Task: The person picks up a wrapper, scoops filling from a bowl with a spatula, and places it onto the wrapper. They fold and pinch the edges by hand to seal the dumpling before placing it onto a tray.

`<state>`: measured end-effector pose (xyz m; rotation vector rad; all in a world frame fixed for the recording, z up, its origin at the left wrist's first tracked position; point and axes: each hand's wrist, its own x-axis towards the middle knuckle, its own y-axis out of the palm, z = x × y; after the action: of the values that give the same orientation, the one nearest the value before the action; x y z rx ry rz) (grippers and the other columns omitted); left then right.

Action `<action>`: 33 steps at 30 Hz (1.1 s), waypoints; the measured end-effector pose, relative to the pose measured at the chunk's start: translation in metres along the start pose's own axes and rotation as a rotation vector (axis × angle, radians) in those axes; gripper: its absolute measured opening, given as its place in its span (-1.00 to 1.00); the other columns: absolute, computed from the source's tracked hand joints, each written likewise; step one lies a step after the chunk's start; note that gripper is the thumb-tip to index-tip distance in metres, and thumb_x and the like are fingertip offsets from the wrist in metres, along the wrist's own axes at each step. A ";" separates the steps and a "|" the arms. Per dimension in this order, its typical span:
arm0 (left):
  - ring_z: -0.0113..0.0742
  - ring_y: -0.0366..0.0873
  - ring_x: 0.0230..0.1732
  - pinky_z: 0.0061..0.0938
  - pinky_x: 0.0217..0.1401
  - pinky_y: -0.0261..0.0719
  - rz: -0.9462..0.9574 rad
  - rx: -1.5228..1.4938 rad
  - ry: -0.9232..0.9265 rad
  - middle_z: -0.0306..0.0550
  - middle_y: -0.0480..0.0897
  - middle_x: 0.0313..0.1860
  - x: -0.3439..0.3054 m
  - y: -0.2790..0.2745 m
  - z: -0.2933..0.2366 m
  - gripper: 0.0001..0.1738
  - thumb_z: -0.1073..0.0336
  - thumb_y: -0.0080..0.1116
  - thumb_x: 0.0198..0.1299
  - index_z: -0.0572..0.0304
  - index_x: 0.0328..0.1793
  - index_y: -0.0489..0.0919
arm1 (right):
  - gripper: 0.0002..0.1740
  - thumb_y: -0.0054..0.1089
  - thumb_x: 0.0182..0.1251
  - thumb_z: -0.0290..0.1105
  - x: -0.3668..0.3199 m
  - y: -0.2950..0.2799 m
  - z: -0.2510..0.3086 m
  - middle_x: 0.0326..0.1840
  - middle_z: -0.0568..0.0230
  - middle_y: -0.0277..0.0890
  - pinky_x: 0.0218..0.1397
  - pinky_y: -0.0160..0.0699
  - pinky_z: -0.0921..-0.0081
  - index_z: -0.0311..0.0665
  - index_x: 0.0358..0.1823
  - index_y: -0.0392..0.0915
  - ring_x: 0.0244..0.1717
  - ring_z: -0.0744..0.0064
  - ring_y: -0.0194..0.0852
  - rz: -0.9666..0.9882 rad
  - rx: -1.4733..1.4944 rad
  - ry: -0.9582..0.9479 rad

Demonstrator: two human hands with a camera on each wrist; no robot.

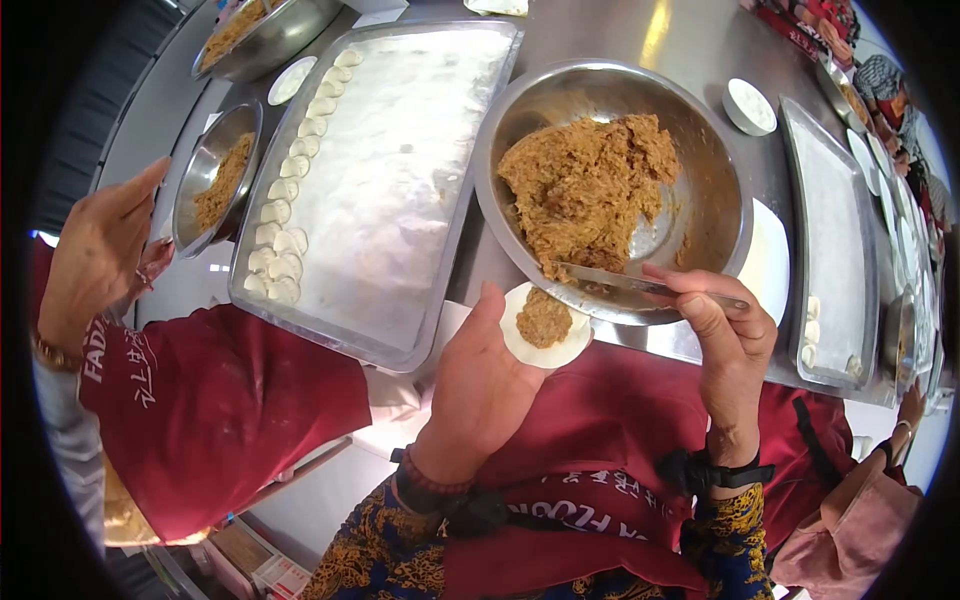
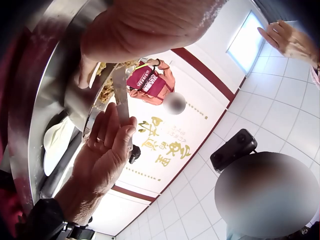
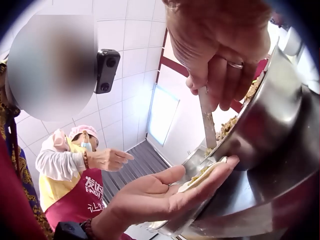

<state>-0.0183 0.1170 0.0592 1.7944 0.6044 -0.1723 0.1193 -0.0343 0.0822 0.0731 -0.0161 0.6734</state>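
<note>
Palm up, my left hand (image 1: 480, 390) carries a round white dough wrapper (image 1: 572, 350) on its extended fingers, thumb off to the side. A lump of brown minced filling (image 1: 543, 318) lies on the wrapper. My right hand (image 1: 735, 345) grips a narrow flat metal spatula (image 1: 625, 281) by its end. The blade slants down toward the wrapper in the right wrist view, its tip close to the dough and the rim. Just beyond both hands stands a large steel bowl (image 1: 735, 240), with a big mound of filling (image 1: 590, 185) inside.
A floured metal tray (image 1: 400, 130) with a row of small dumplings (image 1: 283, 190) stands left of the bowl. Farther left, another person's hand (image 1: 105, 250) is near a smaller bowl (image 1: 250, 150). To the right are a small white bowl (image 1: 750, 107) and another tray (image 1: 835, 200).
</note>
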 end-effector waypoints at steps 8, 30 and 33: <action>0.01 0.25 0.49 -0.08 0.58 0.19 0.014 -0.038 -0.008 0.20 0.31 0.45 -0.003 0.001 0.001 -0.36 0.00 -0.49 0.60 0.48 0.47 0.12 | -0.84 0.19 0.41 -0.49 -0.001 -0.002 -0.002 -0.02 0.08 0.70 0.06 0.65 0.47 -0.39 -0.08 0.67 -0.04 0.37 0.69 -0.104 -0.164 -0.045; 0.26 0.30 0.44 0.08 0.56 0.20 0.040 -0.038 0.019 0.36 0.31 0.43 -0.016 0.005 0.005 -0.33 0.01 -0.55 0.60 0.55 0.48 0.07 | -0.78 0.39 0.18 -0.39 -0.058 -0.005 -0.005 0.07 0.11 0.69 0.21 0.52 0.26 -0.19 -0.13 0.71 0.22 0.14 0.61 0.226 -0.623 -0.479; 0.28 0.31 0.43 0.05 0.56 0.21 0.061 -0.053 0.031 0.37 0.32 0.42 -0.019 0.006 0.005 -0.33 0.01 -0.54 0.60 0.56 0.48 0.07 | -0.77 0.46 0.05 -0.35 -0.070 0.003 -0.004 0.01 0.27 0.72 0.17 0.54 0.23 -0.06 -0.21 0.73 0.23 0.16 0.60 0.217 -0.728 -0.532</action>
<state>-0.0306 0.1050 0.0708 1.7646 0.5699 -0.0860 0.0631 -0.0754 0.0757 -0.4580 -0.7857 0.8135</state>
